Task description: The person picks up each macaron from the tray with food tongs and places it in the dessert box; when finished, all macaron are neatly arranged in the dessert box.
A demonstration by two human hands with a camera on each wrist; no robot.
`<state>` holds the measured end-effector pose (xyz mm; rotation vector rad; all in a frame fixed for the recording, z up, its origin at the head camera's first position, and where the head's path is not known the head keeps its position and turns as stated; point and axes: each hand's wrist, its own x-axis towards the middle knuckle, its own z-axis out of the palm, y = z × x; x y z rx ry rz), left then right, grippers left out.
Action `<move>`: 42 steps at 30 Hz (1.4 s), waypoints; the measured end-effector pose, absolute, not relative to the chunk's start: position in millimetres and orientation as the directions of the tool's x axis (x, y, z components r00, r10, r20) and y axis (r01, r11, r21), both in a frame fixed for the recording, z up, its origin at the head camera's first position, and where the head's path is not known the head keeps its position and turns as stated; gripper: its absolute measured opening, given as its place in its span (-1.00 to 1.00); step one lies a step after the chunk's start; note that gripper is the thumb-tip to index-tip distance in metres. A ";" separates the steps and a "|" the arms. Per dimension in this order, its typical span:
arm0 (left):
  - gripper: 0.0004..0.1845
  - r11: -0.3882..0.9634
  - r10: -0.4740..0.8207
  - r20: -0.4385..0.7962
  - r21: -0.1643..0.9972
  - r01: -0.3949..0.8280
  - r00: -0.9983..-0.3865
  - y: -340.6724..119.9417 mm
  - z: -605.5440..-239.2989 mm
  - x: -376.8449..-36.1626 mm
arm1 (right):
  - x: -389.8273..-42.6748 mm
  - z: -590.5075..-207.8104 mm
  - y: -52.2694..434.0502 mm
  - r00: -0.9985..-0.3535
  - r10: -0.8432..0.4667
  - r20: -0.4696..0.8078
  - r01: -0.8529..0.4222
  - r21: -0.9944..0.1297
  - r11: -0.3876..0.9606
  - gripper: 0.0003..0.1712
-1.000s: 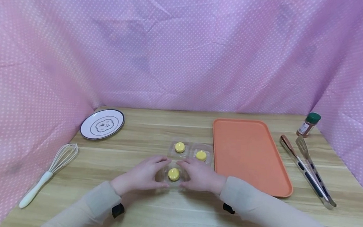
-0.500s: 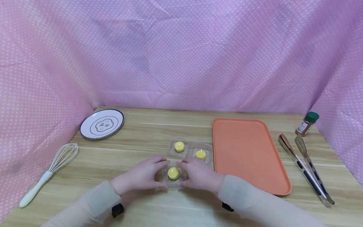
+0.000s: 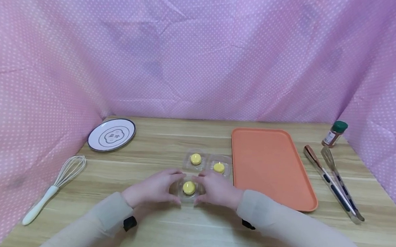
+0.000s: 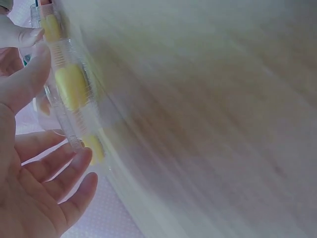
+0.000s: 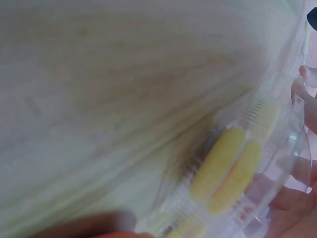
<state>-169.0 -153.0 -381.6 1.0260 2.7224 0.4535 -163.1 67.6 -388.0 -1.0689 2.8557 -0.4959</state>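
A small clear plastic box (image 3: 188, 198) with one yellow macaron (image 3: 188, 188) in it is on the table, between my two hands. My left hand (image 3: 153, 188) holds its left side, thumb at the near corner and fingers at the far one. From the right, my right hand (image 3: 217, 190) holds the opposite side in the same way; its fingers show through the plastic in the right wrist view. Just behind are another clear box (image 3: 199, 168) and a third clear box (image 3: 227, 169), each with a yellow macaron. Right-hand fingers partly cover the third box's front.
An orange tray (image 3: 272, 165) lies right of the boxes. Farther right are metal tongs (image 3: 337, 186) and a green-capped spice jar (image 3: 335, 134). A white plate (image 3: 97, 140) and a whisk (image 3: 50, 191) lie at the left. Pink dotted cloth (image 3: 204, 53) hangs behind the table.
My left thumb has drawn back slightly from the front box. The hands and boxes otherwise stay almost in place, with a small shift of the whole view.
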 end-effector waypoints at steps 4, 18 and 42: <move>-0.17 0.705 0.681 -0.074 0.336 0.625 -0.729 -152.6 -380.9 -170.3 | -164.4 -385.9 68.9 -0.755 -0.651 0.070 -0.635 -0.321 0.702 -0.18; -0.10 0.695 0.698 -0.074 0.308 0.649 -0.712 -154.2 -379.5 -173.1 | -166.8 -384.9 72.1 -0.760 -0.648 0.041 -0.624 -0.326 0.710 -0.16; -0.34 0.720 0.553 0.142 0.414 0.556 -0.821 -148.6 -372.0 -174.3 | -157.4 -377.3 124.9 -0.791 -0.574 0.213 -0.582 -0.553 0.597 -0.37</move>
